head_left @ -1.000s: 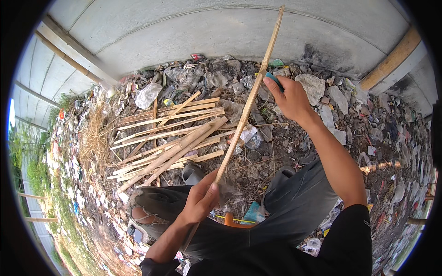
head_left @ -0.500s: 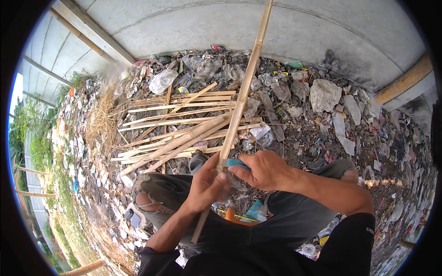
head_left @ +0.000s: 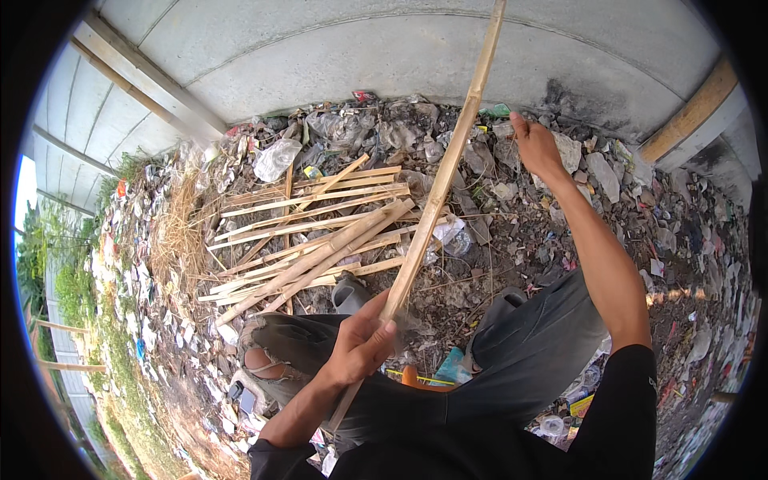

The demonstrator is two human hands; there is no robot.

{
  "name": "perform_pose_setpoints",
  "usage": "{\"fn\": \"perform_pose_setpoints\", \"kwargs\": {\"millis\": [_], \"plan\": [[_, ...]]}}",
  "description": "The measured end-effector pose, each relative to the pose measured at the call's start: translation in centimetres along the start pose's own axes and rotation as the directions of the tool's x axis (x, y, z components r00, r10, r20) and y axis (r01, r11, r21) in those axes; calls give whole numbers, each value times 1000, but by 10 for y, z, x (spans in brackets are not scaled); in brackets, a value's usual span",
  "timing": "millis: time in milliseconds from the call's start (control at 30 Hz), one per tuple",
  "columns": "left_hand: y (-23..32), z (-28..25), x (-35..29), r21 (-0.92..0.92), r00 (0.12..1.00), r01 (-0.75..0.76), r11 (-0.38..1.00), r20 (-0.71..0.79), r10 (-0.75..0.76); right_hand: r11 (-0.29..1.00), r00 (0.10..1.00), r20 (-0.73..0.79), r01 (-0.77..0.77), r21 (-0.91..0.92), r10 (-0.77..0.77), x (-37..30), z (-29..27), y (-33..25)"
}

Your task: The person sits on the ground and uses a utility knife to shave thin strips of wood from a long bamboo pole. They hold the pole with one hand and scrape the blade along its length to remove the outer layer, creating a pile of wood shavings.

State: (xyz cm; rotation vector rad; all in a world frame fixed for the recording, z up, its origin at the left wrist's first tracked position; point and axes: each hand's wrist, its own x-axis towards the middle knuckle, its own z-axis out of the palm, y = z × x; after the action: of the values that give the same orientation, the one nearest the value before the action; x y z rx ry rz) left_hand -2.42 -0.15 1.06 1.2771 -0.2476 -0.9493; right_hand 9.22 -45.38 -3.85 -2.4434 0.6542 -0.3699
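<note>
A long bamboo strip (head_left: 436, 196) slants up from my lap toward the wall. My left hand (head_left: 362, 346) is wrapped round its lower part, thumb on top. The strip's tail end runs down past this hand over my dark trousers. Stretched far forward, my right hand (head_left: 538, 148) is off to the right of the strip and apart from it. Its fingers look curled, but what they hold is hidden. The blue-handled tool seen earlier cannot be made out. Several split bamboo strips (head_left: 308, 192) lie piled on the ground ahead, with two thicker bamboo pieces (head_left: 320, 260) on top.
Litter and rubble cover the ground (head_left: 528, 232), with a pale rock (head_left: 566, 152) at the right. A concrete wall (head_left: 344, 48) closes the far side. Dry straw (head_left: 176, 204) lies left of the pile. Between my legs are an orange object (head_left: 410, 376) and a blue-green wrapper (head_left: 454, 366).
My right hand has left the strip beside my left hand and swung forward and right, its arm now extended. My left hand keeps its grip; the strip's far end has shifted slightly right.
</note>
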Motion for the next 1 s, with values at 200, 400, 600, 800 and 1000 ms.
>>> {"fn": "perform_pose_setpoints", "kwargs": {"millis": [200,400,600,800,1000], "plan": [[12,10,11,-20,997,-48,999,66,49,977,979,-140,164,134,-146,-34,-23,-17],[8,2,16,-21,987,-145,989,-79,143,844,810,252,471,258,-529,-134,6,-98],[3,-4,19,79,968,-150,986,-191,163,689,607,327,625,367,-724,-186,32,-128],[0,0,17,99,980,-81,992,-175,97,788,746,280,506,351,-604,-166,31,-124],[2,8,20,28,990,4,1000,-144,0,851,807,271,506,142,-525,-104,22,-88]]}}
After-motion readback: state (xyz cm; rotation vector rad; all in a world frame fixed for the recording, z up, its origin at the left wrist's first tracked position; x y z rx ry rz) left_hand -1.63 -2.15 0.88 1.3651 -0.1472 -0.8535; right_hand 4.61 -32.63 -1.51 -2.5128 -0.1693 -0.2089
